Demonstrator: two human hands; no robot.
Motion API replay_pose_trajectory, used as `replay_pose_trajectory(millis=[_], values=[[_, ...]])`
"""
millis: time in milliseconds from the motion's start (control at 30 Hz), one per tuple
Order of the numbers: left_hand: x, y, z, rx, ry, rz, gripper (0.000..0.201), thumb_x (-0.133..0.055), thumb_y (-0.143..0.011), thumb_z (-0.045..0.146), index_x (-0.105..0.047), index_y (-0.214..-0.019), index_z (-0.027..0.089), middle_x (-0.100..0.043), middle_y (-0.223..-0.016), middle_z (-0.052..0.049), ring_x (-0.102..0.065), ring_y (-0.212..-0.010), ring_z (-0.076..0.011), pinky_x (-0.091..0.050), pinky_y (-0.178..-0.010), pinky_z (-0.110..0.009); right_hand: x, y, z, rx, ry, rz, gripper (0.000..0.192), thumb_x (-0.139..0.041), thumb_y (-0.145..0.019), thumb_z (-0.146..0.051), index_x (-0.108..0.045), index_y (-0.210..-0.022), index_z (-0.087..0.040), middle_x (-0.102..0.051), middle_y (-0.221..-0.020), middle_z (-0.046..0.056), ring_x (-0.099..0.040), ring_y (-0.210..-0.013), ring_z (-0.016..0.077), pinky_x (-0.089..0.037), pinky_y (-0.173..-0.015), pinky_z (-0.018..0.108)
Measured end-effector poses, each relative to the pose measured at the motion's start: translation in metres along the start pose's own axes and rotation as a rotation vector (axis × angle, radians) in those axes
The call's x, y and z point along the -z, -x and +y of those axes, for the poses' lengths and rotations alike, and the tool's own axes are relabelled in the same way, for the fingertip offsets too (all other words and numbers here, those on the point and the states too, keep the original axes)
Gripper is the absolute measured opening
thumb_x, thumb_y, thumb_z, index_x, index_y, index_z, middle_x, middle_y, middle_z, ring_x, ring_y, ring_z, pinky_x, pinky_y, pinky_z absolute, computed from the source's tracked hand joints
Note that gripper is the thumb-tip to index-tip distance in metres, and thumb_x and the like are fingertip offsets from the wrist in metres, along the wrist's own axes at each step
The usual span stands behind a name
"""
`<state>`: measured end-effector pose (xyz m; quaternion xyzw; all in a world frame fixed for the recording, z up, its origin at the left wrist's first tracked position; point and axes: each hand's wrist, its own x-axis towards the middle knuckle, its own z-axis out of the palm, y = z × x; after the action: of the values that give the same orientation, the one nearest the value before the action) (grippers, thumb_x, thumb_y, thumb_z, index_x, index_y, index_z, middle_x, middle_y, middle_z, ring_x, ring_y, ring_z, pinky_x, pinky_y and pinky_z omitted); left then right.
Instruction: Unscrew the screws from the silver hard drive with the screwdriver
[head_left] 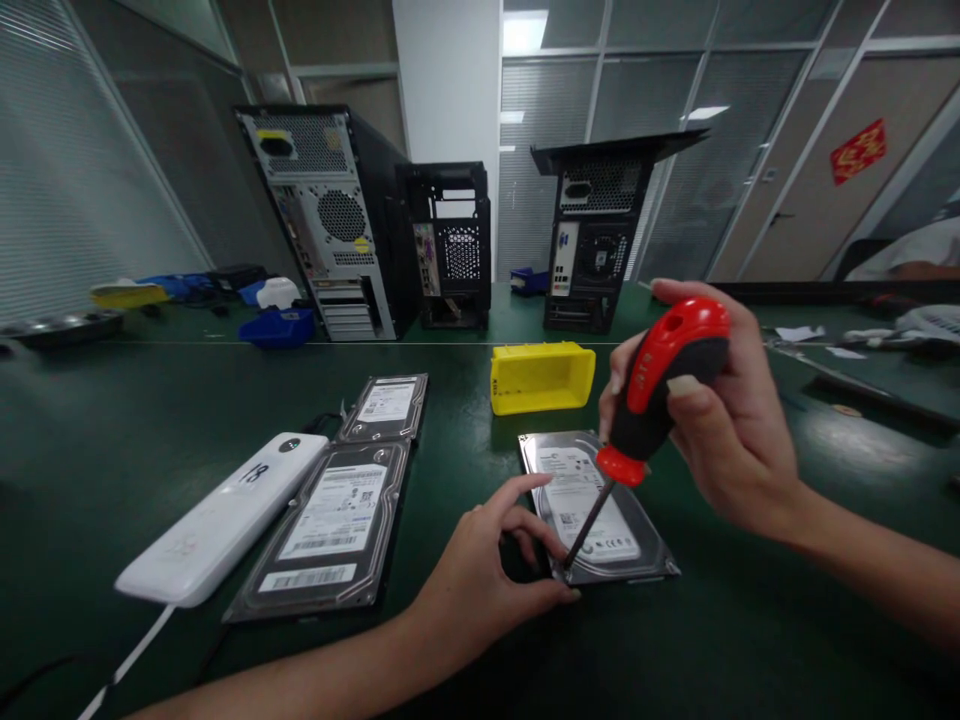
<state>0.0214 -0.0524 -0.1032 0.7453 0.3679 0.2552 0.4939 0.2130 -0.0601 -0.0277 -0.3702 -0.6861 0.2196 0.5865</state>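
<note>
My right hand [731, 420] grips a red-and-black screwdriver [660, 395], its tip set on the near-left corner of a hard drive [607, 505] lying flat on the dark green table [750, 620]. My left hand [487, 570] pinches that same corner, fingers touching the drive's edge beside the tip. Two more hard drives lie to the left: a larger near one [330, 530] and a smaller far one [384, 405].
A white power bank [225, 515] with a cable lies left of the drives. A yellow bin [541, 377] sits behind the worked drive. Three computer towers [337, 220] stand at the back, with blue bins [279, 327] nearby. Another person's arm [915, 260] shows far right.
</note>
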Motion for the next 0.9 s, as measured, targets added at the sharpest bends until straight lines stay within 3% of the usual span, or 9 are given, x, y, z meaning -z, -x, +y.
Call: replay_pose_trajectory(millis=[300, 500, 767, 900], values=[[0.0003, -0.0006, 0.0009, 0.011, -0.033, 0.001, 0.076, -0.081, -0.062, 0.021, -0.043, -0.129, 0.021, -0.070, -0.087, 0.001, -0.060, -0.077, -0.0179, -0.040, -0.084, -0.035, 0.0019, -0.0024, 0.0003, -0.026, -0.015, 0.009, 0.050, -0.051, -0.084, -0.044, -0.032, -0.130, -0.038, -0.053, -0.101, 0.003, -0.060, -0.082, 0.0233, -0.051, -0.080, 0.044], [0.0006, 0.0000, -0.0013, -0.009, -0.021, -0.008, 0.076, -0.081, -0.064, 0.022, -0.042, -0.129, 0.021, -0.069, -0.088, 0.001, -0.059, -0.078, -0.0175, -0.039, -0.086, -0.036, 0.0003, -0.0012, 0.0037, -0.027, 0.002, 0.005, 0.052, -0.055, -0.082, -0.042, -0.034, -0.129, -0.038, -0.045, -0.127, 0.003, -0.059, -0.091, 0.0244, -0.052, -0.074, 0.041], [-0.0002, 0.0007, -0.0008, -0.021, -0.024, -0.012, 0.073, -0.080, -0.065, 0.021, -0.043, -0.128, 0.020, -0.069, -0.090, 0.000, -0.059, -0.079, -0.0178, -0.039, -0.086, -0.036, -0.0007, -0.0028, 0.0063, -0.049, -0.035, -0.001, 0.052, -0.053, -0.083, -0.043, -0.031, -0.130, -0.038, -0.054, -0.098, 0.002, -0.060, -0.081, 0.0223, -0.053, -0.073, 0.041], [0.0011, -0.0004, 0.0008, 0.000, -0.039, -0.012, 0.074, -0.080, -0.064, 0.022, -0.044, -0.128, 0.021, -0.070, -0.090, 0.001, -0.059, -0.080, -0.0183, -0.040, -0.086, -0.036, -0.0015, -0.0022, 0.0049, -0.032, -0.017, 0.001, 0.053, -0.053, -0.082, -0.045, -0.030, -0.129, -0.039, -0.054, -0.094, 0.002, -0.060, -0.075, 0.0217, -0.053, -0.068, 0.040]])
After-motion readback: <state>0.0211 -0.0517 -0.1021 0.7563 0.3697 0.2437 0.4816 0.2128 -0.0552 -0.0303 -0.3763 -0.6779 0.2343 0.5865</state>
